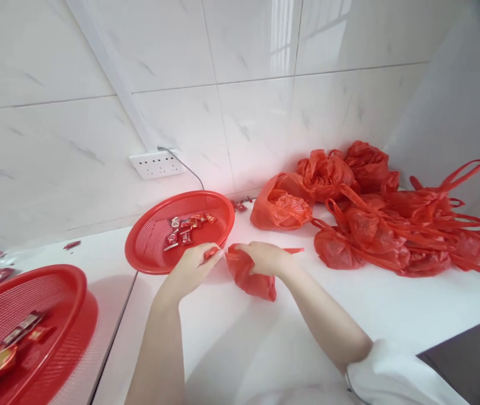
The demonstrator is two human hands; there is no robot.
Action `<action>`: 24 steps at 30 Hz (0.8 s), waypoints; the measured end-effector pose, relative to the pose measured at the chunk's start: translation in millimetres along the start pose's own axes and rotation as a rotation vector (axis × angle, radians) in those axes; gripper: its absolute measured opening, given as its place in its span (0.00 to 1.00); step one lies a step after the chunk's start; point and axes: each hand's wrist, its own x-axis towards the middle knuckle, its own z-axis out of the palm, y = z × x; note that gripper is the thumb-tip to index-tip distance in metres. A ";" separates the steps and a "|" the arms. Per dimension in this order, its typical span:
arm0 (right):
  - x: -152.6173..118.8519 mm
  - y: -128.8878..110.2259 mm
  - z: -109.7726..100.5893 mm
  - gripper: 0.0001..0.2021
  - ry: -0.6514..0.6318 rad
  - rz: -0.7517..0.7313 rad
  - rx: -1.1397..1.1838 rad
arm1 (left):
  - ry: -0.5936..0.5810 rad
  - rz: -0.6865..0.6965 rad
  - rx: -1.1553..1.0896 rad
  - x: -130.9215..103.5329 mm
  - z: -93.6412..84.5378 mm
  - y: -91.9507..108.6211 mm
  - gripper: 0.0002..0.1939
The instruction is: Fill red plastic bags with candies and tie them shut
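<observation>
A small red plastic bag (250,275) is in front of me, just above the white counter, its lower end hanging toward me. My right hand (260,259) is closed around its upper part, and a strip of the bag sticks out to the right past the wrist. My left hand (193,267) is closed in a pinch on bright red plastic at the bag's left side, apparently its handle; the exact grip is partly hidden by the fingers. Directly behind the left hand stands a red mesh basket (142,239) with several small wrapped snack packets (185,235) in it.
Several filled red bags (343,247), many with knotted handles, are heaped at the right. Another red basket (81,287) with packets stands at the lower left. A power socket (157,165) with a cable is on the tiled wall. Loose packets (240,206) lie by the wall.
</observation>
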 end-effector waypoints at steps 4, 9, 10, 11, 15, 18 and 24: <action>-2.7 5.6 -12.2 0.12 -0.075 0.141 -0.138 | 0.008 -0.001 -0.021 0.2 -1.6 -0.5 0.13; -11.4 -23.3 -72.5 0.07 -0.171 0.502 -0.358 | -0.026 -0.017 -0.009 0.8 -3.3 -5.8 0.14; -15.2 -30.1 -85.8 0.07 -0.142 0.548 -0.383 | -0.033 -0.021 0.004 0.9 -3.7 -6.8 0.15; -20.5 -36.4 -99.1 0.09 -0.090 0.574 -0.402 | -0.039 -0.025 0.018 1.0 -4.1 -7.6 0.15; -55.4 -52.9 -150.5 0.22 0.539 0.644 -0.626 | -0.048 -0.048 0.061 1.2 -6.8 -10.2 0.15; -86.3 -48.7 -186.5 0.24 1.011 0.569 -0.846 | -0.043 -0.067 0.066 0.8 -9.6 -12.4 0.16; -131.4 8.5 -233.3 0.24 0.937 1.058 -0.958 | -0.032 -0.086 0.074 0.4 -12.8 -12.3 0.16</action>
